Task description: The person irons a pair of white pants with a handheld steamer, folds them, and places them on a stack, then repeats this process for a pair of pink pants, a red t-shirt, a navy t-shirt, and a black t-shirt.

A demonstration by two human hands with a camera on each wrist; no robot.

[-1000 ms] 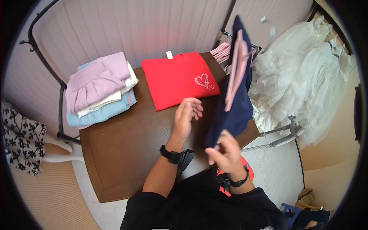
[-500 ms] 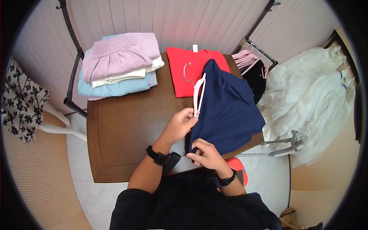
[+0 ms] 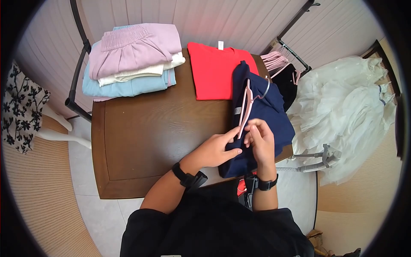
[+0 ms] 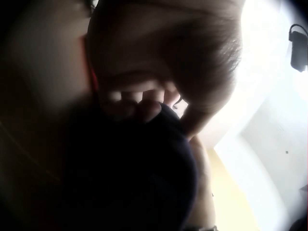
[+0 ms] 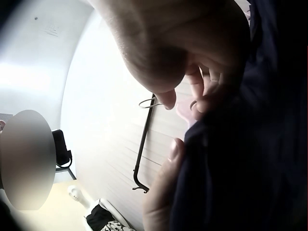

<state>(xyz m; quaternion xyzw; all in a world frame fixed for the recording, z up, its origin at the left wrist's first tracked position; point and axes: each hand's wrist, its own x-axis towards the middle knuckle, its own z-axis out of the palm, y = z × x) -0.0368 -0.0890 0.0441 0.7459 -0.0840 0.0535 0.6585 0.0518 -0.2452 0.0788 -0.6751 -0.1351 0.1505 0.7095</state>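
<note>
A navy garment [image 3: 274, 115] lies over the table's right part, with a pink hanger [image 3: 247, 103] at its upper left opening and the metal hook pointing up and right. My left hand [image 3: 214, 150] grips the garment's near left edge; in the left wrist view its fingers [image 4: 149, 110] curl over dark cloth. Just right of the hanger's lower end is my right hand [image 3: 262, 143], fingers loosely bent. In the right wrist view, the thumb [image 5: 167, 98] stands apart from the fingers beside the pink hanger [image 5: 185, 109]; whether they touch it is unclear.
A red shirt [image 3: 212, 73] lies folded behind the navy garment. Folded lilac [image 3: 137, 49], white and light blue clothes form a stack at the table's back left. Pink hangers [image 3: 275, 61] hang on a rack at the back right, near white dresses [image 3: 342, 111].
My right hand has left the garment's near corner and moved up beside the hanger. My left hand has shifted from hanger to garment edge. The hanger's hook has swung from left to right.
</note>
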